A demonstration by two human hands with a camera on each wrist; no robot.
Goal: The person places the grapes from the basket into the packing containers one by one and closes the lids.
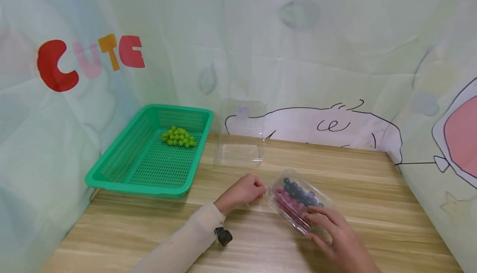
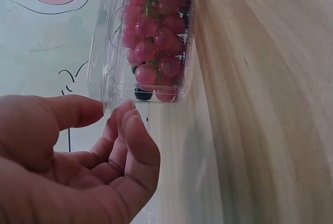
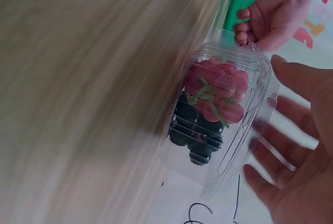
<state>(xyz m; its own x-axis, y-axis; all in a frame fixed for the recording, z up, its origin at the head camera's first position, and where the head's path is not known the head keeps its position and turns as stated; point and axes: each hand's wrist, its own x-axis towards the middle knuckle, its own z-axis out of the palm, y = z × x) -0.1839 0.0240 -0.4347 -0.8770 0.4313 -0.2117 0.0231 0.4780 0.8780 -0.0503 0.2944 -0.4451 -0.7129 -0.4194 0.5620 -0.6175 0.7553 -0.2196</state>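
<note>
On the wood-grain table [image 1: 372,182]: clear plastic clamshell box [image 1: 279,183] of round pink grapes [image 1: 287,202] and dark grapes [image 1: 300,193]
Left hand [image 1: 244,190]: thumb and fingers pinching its edge
Right hand [image 1: 337,231]: fingers spread wide against it

Two hands [image 1: 244,190] [image 1: 335,233], two clear boxes [image 1: 275,178] [image 1: 238,153], three grape bunches [image 1: 179,136] [image 1: 286,202] [image 1: 298,193], one green basket [image 1: 160,161]

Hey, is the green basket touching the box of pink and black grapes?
Apart. The head view shows wooden table between the basket and that box.
</note>
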